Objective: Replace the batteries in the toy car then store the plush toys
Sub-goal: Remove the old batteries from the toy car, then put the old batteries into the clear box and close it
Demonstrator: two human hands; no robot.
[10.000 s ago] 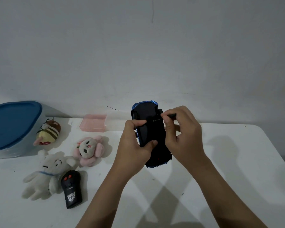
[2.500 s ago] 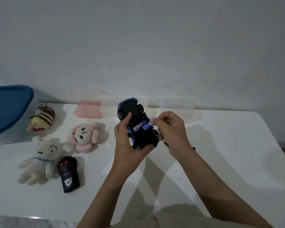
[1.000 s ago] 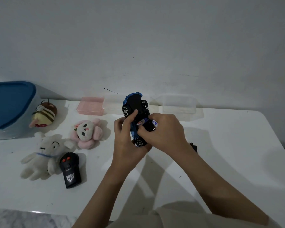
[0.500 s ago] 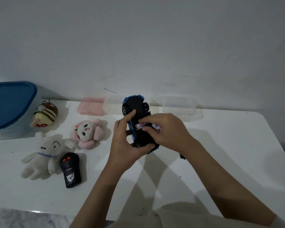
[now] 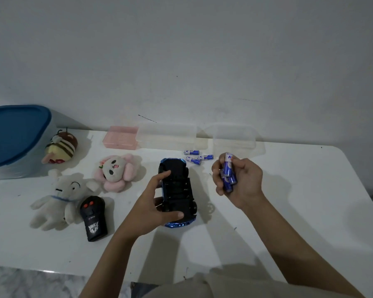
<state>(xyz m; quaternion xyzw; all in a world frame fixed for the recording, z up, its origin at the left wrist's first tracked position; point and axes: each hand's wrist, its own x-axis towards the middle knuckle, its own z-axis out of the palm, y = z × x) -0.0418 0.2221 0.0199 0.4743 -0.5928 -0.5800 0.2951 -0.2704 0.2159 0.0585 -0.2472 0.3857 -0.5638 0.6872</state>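
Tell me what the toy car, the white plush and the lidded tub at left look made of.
Toy car: looks like hard plastic, matte black underside, glossy blue body edge catching light. White plush: soft fabric, fuzzy and limp-limbed, probably stuffed. Tub: likely plastic, translucent wall under an opaque blue lid with a smooth, dull sheen.

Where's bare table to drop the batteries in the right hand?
Free: the table's right part beyond the right hand, and the near strip before the remote. Crowded: the left with plush toys, and the back by the loose batteries and clear boxes.
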